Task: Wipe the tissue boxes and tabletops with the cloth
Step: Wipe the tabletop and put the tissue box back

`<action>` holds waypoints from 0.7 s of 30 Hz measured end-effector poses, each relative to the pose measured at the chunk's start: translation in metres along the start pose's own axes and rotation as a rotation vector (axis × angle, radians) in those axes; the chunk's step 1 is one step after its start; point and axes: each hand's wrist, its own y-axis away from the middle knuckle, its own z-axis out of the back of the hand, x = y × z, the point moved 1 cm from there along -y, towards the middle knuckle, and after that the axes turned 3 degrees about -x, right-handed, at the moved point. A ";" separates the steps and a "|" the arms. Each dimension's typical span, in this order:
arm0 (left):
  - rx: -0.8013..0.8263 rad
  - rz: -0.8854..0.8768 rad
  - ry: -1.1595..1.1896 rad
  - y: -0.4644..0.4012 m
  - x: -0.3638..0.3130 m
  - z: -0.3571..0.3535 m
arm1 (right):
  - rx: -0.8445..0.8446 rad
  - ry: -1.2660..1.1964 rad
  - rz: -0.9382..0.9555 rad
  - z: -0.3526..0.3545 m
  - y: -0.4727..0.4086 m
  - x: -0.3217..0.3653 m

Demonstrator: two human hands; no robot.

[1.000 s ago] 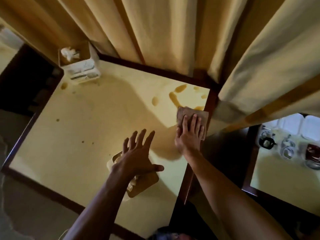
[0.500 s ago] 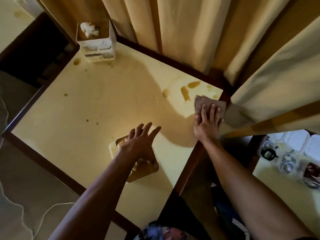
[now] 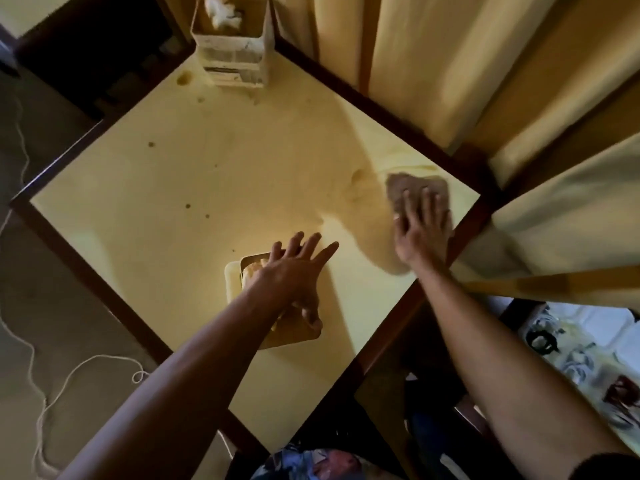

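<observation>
Since earlier, the cloth (image 3: 415,190) swept over the right-corner stains; right hand (image 3: 420,233) flat on it, left hand (image 3: 294,271) spread, empty. Cloth could slip off the counter (image 3: 173,209) edge.

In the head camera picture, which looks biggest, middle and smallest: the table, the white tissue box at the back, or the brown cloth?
1. Table, by far.
2. White tissue box.
3. Cloth, part hidden under the right hand.
The box and cloth look close in size, so that order is unsure.

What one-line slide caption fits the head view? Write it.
Right hand presses a cloth flat on the yellow tabletop; left hand rests over a tissue box.
</observation>
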 end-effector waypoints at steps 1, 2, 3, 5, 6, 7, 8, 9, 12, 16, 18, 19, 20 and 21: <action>-0.005 -0.004 0.008 0.000 0.000 0.000 | 0.014 0.007 -0.101 0.009 -0.019 -0.006; -0.015 -0.009 0.016 0.001 0.001 -0.001 | 0.035 -0.006 -0.173 0.017 -0.040 -0.006; -0.027 -0.015 0.022 0.001 0.001 -0.002 | 0.046 -0.021 -0.205 0.022 -0.059 -0.001; -0.051 -0.023 0.038 0.001 0.001 -0.004 | 0.058 -0.028 -0.173 0.024 -0.088 0.024; -0.055 -0.024 0.042 0.001 0.002 -0.004 | 0.060 -0.018 -0.108 0.018 -0.095 0.042; -0.057 -0.023 0.042 0.001 0.002 -0.004 | 0.063 -0.013 -0.009 0.010 -0.097 0.060; -0.053 -0.021 0.040 0.001 0.001 -0.004 | 0.073 -0.005 0.113 0.003 -0.091 0.080; -0.042 -0.021 0.041 0.001 0.001 -0.004 | 0.079 0.006 0.246 -0.005 -0.078 0.097; -0.034 -0.039 0.047 0.000 0.002 -0.005 | 0.084 0.030 0.573 -0.026 -0.003 0.112; -0.040 -0.053 0.045 0.000 0.005 -0.006 | 0.002 -0.035 0.459 -0.017 0.014 0.051; -0.046 -0.053 0.041 0.000 0.004 -0.006 | -0.035 0.005 0.233 -0.003 -0.024 0.032; -0.051 -0.051 0.043 0.000 0.004 -0.006 | -0.023 0.009 0.142 0.005 -0.045 0.032; -0.055 -0.048 0.049 -0.001 0.005 -0.006 | -0.004 0.004 0.084 0.007 -0.063 0.038; -0.056 -0.045 0.058 -0.001 0.005 -0.007 | 0.008 -0.002 0.065 0.006 -0.074 0.049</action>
